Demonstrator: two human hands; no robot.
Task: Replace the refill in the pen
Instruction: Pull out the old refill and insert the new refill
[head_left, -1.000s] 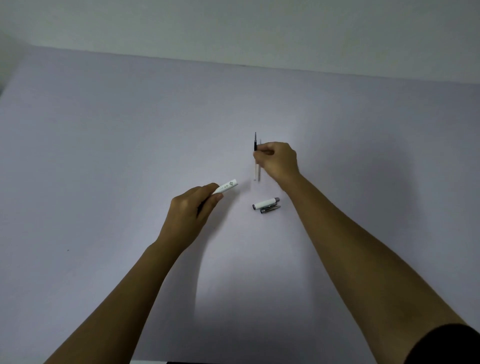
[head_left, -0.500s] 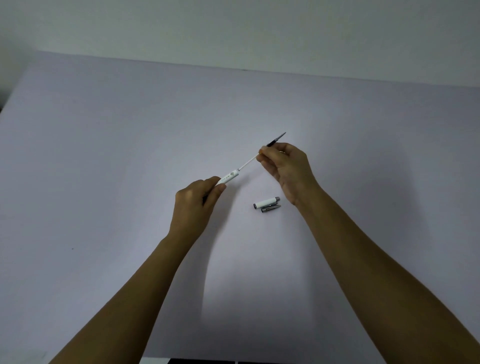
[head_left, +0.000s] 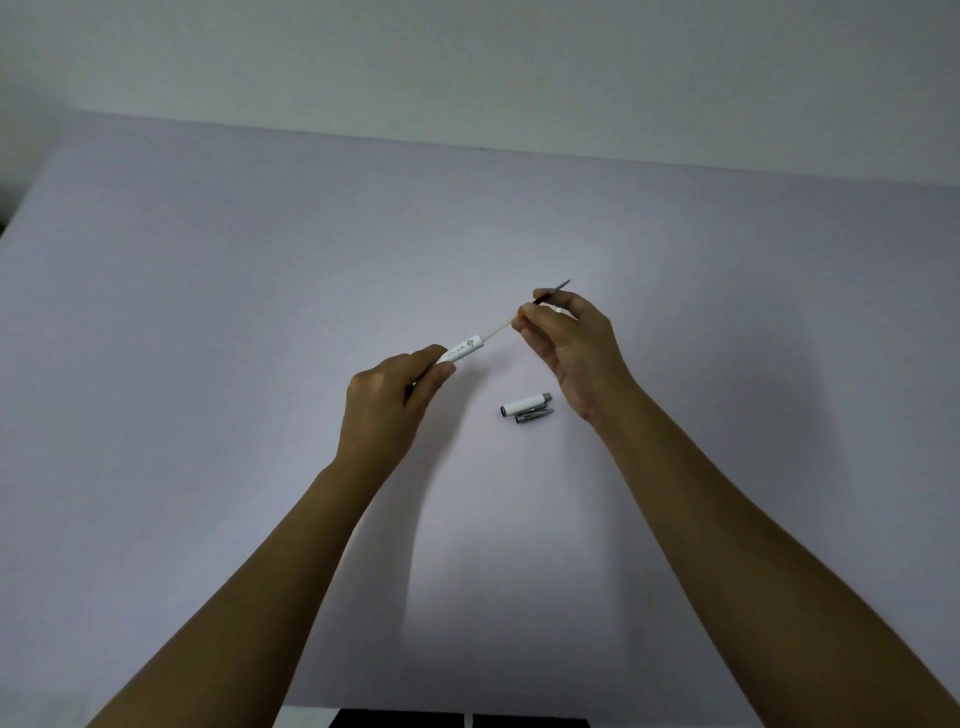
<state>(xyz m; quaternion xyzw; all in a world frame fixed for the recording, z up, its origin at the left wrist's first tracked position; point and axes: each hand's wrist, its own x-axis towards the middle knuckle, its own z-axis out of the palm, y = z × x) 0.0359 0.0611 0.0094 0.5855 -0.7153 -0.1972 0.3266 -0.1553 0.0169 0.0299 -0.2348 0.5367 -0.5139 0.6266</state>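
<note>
Pale purple worktop (head_left: 208, 364) is taking up most of the view. Left hand (head_left: 387, 405) is gripping the white pen barrel (head_left: 464, 349), right hand (head_left: 574, 343) is pinching the thin refill (head_left: 500, 331) that's sitting partway inside it. White cap (head_left: 524, 404) and grey tip piece (head_left: 535, 415) are lying side by side near the right wrist

Two bare forearms reach in from the bottom edge, slim and long, with no sleeves, watch, rings or bands showing. The left hand (head_left: 387, 400) and right hand (head_left: 576, 343) wear no gloves.
</note>
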